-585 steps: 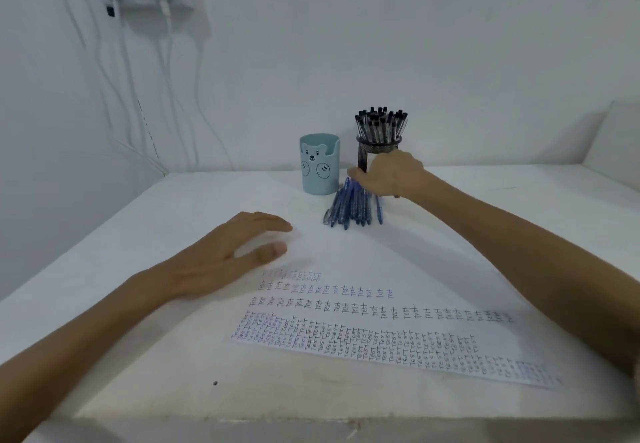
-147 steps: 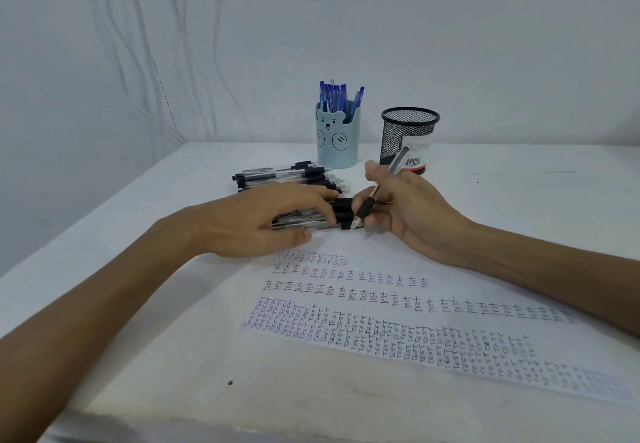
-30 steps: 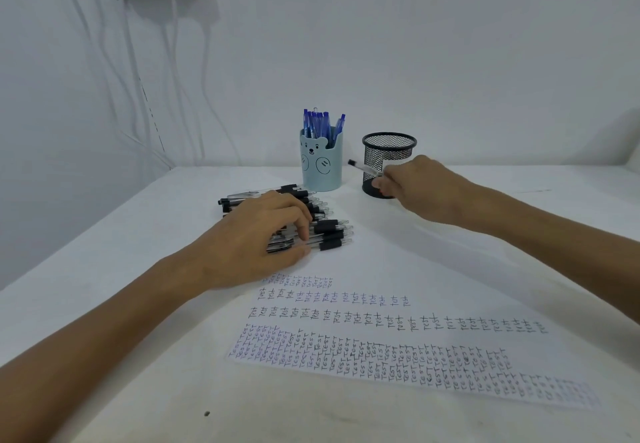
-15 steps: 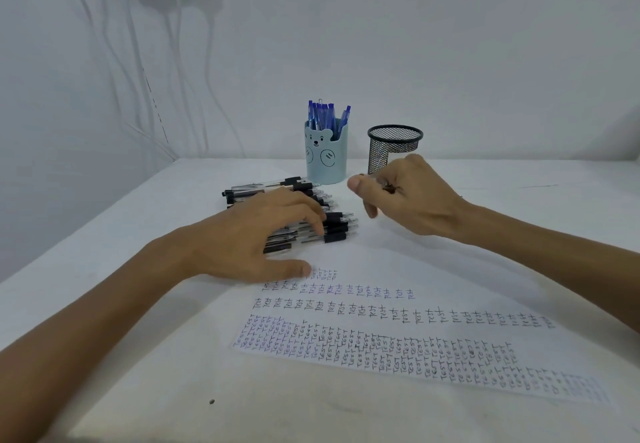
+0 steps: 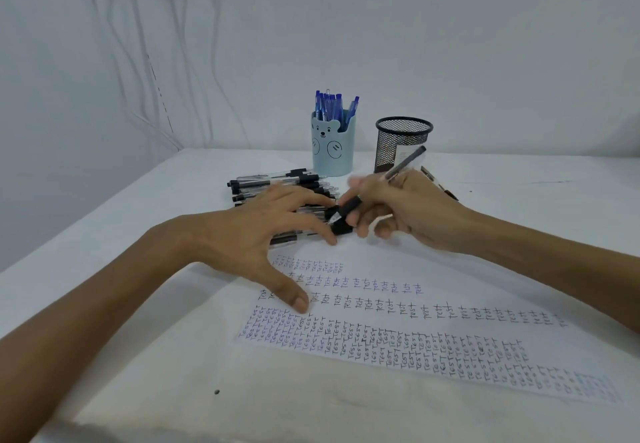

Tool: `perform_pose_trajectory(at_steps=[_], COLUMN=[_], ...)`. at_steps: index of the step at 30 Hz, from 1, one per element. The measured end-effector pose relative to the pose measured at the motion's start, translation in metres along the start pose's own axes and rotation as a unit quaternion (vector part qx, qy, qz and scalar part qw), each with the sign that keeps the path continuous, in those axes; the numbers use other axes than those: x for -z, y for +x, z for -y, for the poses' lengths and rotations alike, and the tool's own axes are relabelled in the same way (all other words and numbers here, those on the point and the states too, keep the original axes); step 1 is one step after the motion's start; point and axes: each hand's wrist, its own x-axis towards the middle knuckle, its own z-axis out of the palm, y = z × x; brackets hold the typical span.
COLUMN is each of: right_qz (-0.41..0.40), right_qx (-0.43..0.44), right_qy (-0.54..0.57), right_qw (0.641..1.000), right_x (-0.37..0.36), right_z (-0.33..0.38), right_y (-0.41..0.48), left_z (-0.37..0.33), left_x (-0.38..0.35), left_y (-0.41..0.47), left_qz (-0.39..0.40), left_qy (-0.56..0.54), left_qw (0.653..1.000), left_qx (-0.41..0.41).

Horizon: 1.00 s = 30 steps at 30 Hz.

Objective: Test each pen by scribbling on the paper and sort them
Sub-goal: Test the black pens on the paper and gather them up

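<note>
Soft, even, cool-toned light fills the scene, casting faint diffuse shadows on the white surface [image 5: 173,408] beneath the left hand [image 5: 242,235] and right hand [image 5: 415,214], whose forefinger is motion-blurred, while wide-angle distortion bends the edges and softens the paper [image 5: 485,287] script at far right.

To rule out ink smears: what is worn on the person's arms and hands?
Nothing visible. The left hand and right hand are bare: no gloves, watch or bracelets. The left forearm and right forearm show no sleeves in frame. The right hand's fingers are blurred, so rings are uncertain.
</note>
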Motion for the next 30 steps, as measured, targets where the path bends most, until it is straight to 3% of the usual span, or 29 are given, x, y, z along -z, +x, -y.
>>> perform_pose_trajectory(at_steps=[2, 7, 10, 18, 30], right_qz=[0.05, 0.089, 0.122, 0.058, 0.063], right_qx=[-0.014, -0.013, -0.009, 0.046, 0.08], right_qy=[0.004, 0.059, 0.013, -0.092, -0.085], right_qw=[0.999, 0.994, 0.992, 0.993, 0.991], right_x=[-0.004, -0.01, -0.012, -0.026, -0.031], right_z=[-0.003, 0.0, 0.001, -0.008, -0.012], right_y=[-0.004, -0.009, -0.012, -0.018, -0.018], left_z=[0.001, 0.004, 0.007, 0.018, 0.02], left_x=[0.0, 0.005, 0.006, 0.002, 0.0], left_y=[0.0, -0.002, -0.003, 0.003, 0.003], left_qz=[0.011, 0.044, 0.051, 0.038, 0.035], left_qy=[-0.003, -0.006, -0.011, 0.007, 0.008], left_qw=[1.0, 0.998, 0.998, 0.999, 0.999], left_qx=[0.009, 0.038, 0.031, 0.005, 0.007])
